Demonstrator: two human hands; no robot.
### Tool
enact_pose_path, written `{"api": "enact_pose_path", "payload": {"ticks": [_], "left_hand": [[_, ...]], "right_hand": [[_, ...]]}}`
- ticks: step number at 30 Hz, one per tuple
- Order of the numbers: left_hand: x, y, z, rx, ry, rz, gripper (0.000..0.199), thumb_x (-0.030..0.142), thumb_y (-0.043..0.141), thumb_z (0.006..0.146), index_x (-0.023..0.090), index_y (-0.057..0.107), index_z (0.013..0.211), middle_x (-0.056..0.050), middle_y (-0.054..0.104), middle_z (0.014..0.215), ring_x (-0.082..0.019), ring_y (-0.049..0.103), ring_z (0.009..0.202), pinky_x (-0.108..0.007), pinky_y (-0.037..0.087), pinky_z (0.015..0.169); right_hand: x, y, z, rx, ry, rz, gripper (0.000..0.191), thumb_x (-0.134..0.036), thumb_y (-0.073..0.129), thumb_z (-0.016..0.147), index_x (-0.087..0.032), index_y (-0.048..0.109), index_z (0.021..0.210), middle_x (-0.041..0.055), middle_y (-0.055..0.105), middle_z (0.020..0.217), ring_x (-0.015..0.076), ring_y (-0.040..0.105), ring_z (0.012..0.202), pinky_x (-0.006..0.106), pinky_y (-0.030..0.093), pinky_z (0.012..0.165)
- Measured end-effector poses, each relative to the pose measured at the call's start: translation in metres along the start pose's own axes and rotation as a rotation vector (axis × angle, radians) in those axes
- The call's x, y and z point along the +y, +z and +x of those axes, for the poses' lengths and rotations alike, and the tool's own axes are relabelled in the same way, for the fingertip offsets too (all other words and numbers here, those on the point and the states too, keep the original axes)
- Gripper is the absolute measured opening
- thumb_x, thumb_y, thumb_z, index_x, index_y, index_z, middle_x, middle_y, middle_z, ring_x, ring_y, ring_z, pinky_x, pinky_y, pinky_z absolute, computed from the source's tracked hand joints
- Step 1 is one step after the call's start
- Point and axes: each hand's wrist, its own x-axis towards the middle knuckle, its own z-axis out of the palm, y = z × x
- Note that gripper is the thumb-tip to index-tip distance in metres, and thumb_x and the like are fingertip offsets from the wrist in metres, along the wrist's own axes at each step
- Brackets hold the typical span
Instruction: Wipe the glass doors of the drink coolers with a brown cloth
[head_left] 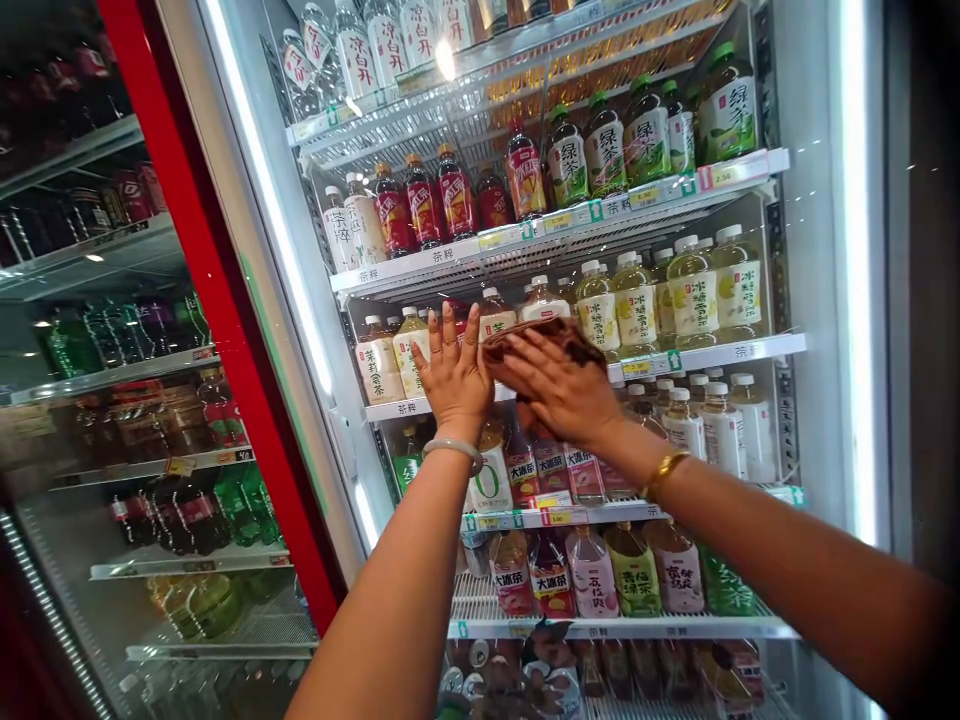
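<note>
My left hand point(454, 378) lies flat with its fingers spread against the clear glass door of a lit drinks fridge. Beside it on the right, my right hand point(566, 392) holds a dark brown cloth point(561, 333) pressed to the glass. Part of the cloth is hidden beneath the right hand's fingers. A pale bangle point(453, 450) circles my left wrist, and a gold bracelet point(664, 472) is on my right. Through the glass, bottles of pear drink point(596, 308) stand on the shelf behind the hands.
Shelves of bottled tea, such as green-capped green tea point(568, 160) and red-labelled bottles point(455, 195), fill the fridge. A red door frame point(225, 330) borders another drinks fridge on the left. Bright light strips point(862, 280) run up the fridge sides.
</note>
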Motion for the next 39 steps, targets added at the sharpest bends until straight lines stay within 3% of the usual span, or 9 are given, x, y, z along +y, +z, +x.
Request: {"api": "enact_pose_path", "payload": {"ticks": [4, 8, 12, 15, 22, 26, 30, 35, 39], "left_hand": [[0.003, 0.002, -0.003, -0.014, -0.019, -0.030, 0.057, 0.033, 0.042, 0.105, 0.037, 0.034, 0.162, -0.001, 0.021, 0.175, -0.026, 0.013, 0.164, -0.060, -0.002, 0.132], [0.001, 0.003, 0.000, -0.048, -0.034, -0.027, 0.056, 0.033, 0.041, 0.106, 0.034, 0.037, 0.161, -0.001, 0.020, 0.176, -0.027, 0.011, 0.164, -0.060, -0.003, 0.132], [-0.002, 0.004, -0.001, -0.059, -0.023, 0.012, 0.058, 0.031, 0.042, 0.105, 0.033, 0.034, 0.163, -0.002, 0.021, 0.175, -0.026, 0.014, 0.164, -0.059, -0.001, 0.133], [-0.001, 0.003, -0.002, -0.027, 0.014, 0.022, 0.059, 0.030, 0.040, 0.106, 0.037, 0.031, 0.163, -0.001, 0.020, 0.175, -0.026, 0.014, 0.163, -0.060, 0.004, 0.132], [-0.016, 0.003, -0.004, -0.031, 0.093, 0.036, 0.059, 0.031, 0.043, 0.104, 0.031, 0.036, 0.162, -0.004, 0.024, 0.174, -0.025, 0.017, 0.163, -0.057, 0.008, 0.133], [-0.041, -0.004, -0.004, -0.101, 0.204, 0.039, 0.062, 0.027, 0.038, 0.104, 0.023, 0.028, 0.165, -0.004, 0.029, 0.172, -0.019, 0.019, 0.162, -0.047, 0.009, 0.135], [-0.059, -0.017, -0.004, -0.081, 0.150, 0.065, 0.060, 0.030, 0.034, 0.106, 0.028, 0.025, 0.166, -0.004, 0.023, 0.174, -0.018, 0.020, 0.162, -0.050, 0.003, 0.134], [-0.074, -0.025, 0.004, -0.061, 0.072, 0.063, 0.058, 0.034, 0.037, 0.106, 0.031, 0.030, 0.164, -0.005, 0.019, 0.175, -0.025, 0.014, 0.163, -0.058, 0.010, 0.133], [-0.094, -0.027, 0.016, -0.048, 0.008, 0.066, 0.059, 0.030, 0.039, 0.105, 0.029, 0.033, 0.163, -0.005, 0.023, 0.174, -0.027, 0.015, 0.163, -0.061, 0.007, 0.133]], "right_hand": [[0.029, -0.009, 0.037, 0.161, 0.218, -0.001, 0.066, -0.030, 0.050, 0.097, -0.026, 0.036, 0.161, 0.0030, 0.032, 0.172, 0.0253, 0.022, 0.161, 0.059, 0.012, 0.132], [0.006, 0.005, 0.074, 0.171, 0.267, 0.010, 0.064, -0.029, 0.048, 0.097, -0.023, 0.038, 0.160, 0.0037, 0.028, 0.173, 0.0258, 0.017, 0.162, 0.058, 0.009, 0.132], [-0.024, 0.014, 0.033, 0.117, 0.104, 0.013, 0.064, -0.026, 0.048, 0.096, -0.018, 0.039, 0.159, 0.0068, 0.034, 0.170, 0.0226, 0.024, 0.161, 0.050, 0.030, 0.127], [-0.009, 0.008, 0.009, 0.038, -0.048, -0.008, 0.067, -0.024, 0.051, 0.093, -0.017, 0.038, 0.159, 0.0075, 0.036, 0.169, 0.0237, 0.028, 0.159, 0.048, 0.037, 0.122], [-0.008, 0.009, 0.082, 0.176, 0.271, -0.012, 0.066, -0.026, 0.053, 0.092, -0.020, 0.042, 0.157, 0.0071, 0.033, 0.171, 0.0267, 0.023, 0.161, 0.059, 0.015, 0.131], [-0.041, 0.020, 0.053, 0.112, 0.121, -0.024, 0.068, -0.024, 0.051, 0.093, -0.015, 0.038, 0.159, 0.0088, 0.033, 0.170, 0.0252, 0.027, 0.159, 0.051, 0.035, 0.122], [-0.029, 0.016, 0.023, 0.049, -0.068, -0.051, 0.068, -0.026, 0.052, 0.094, -0.016, 0.037, 0.159, 0.0093, 0.035, 0.169, 0.0243, 0.030, 0.158, 0.050, 0.040, 0.118], [-0.029, 0.017, 0.095, 0.170, 0.249, -0.005, 0.065, -0.028, 0.054, 0.093, -0.018, 0.043, 0.156, 0.0086, 0.033, 0.170, 0.0277, 0.026, 0.160, 0.062, 0.014, 0.130], [-0.074, 0.037, 0.118, 0.086, 0.125, 0.024, 0.068, -0.028, 0.052, 0.093, -0.015, 0.041, 0.158, 0.0093, 0.028, 0.172, 0.0281, 0.022, 0.161, 0.061, 0.022, 0.128]]}}
